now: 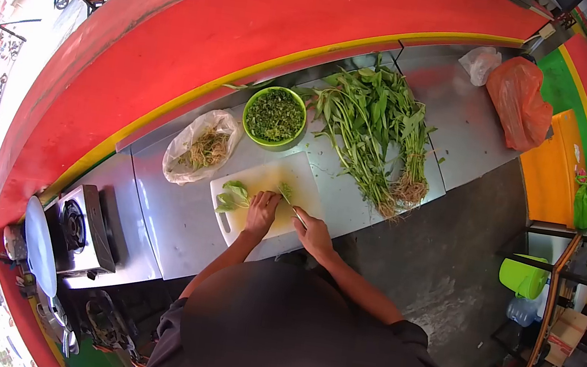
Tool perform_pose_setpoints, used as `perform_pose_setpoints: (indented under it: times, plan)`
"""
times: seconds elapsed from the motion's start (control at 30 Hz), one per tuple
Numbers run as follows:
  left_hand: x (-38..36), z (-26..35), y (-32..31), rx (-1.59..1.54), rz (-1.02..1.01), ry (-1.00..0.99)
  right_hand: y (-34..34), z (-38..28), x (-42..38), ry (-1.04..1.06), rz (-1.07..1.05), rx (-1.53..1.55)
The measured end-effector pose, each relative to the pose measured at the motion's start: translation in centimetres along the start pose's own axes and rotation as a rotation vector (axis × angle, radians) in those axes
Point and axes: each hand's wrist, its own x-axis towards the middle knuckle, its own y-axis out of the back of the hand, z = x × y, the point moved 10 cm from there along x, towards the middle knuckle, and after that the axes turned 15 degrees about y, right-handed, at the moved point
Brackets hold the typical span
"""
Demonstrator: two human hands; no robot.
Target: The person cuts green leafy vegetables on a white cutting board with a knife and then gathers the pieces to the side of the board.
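On a white cutting board (pixel 304 171), my left hand (pixel 262 211) is closed on a small bunch of leafy greens (pixel 234 196), whose leaves stick out to the left. My right hand (pixel 313 233) grips a knife (pixel 299 217), its blade beside my left fingertips. A few cut green bits (pixel 285 189) lie by the blade. Behind the board stands a lime-green bowl (pixel 246 118) full of chopped greens (pixel 275 115). A clear plastic bag (pixel 179 156) left of it holds pale roots and stems (pixel 207 149). Long leafy stalks (pixel 370 115) with roots attached lie to the right.
The steel counter (pixel 176 219) runs along a red wall (pixel 295 15). A gas stove (pixel 81 229) and a large round pan or lid (pixel 41 246) are at left. An orange plastic bag (pixel 521 103) and a clear bag (pixel 480 63) sit at the far right end.
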Motion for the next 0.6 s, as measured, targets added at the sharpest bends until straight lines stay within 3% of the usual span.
perform_pose_setpoints:
  times: [0.13, 0.37, 0.6]
  plan:
    - [-0.1, 0.1, 0.1, 0.017, 0.009, -0.018, -0.5, 1.4, 0.0, -0.084, -0.067, -0.018]
    - [-0.3, 1.1, 1.2, 0.017, 0.022, -0.036, -0.4, 1.2, -0.2, 0.101, 0.091, 0.007]
    - [-0.3, 0.1, 0.2, -0.019, 0.014, -0.028, 0.2, 0.7, 0.2, 0.040, 0.061, -0.031]
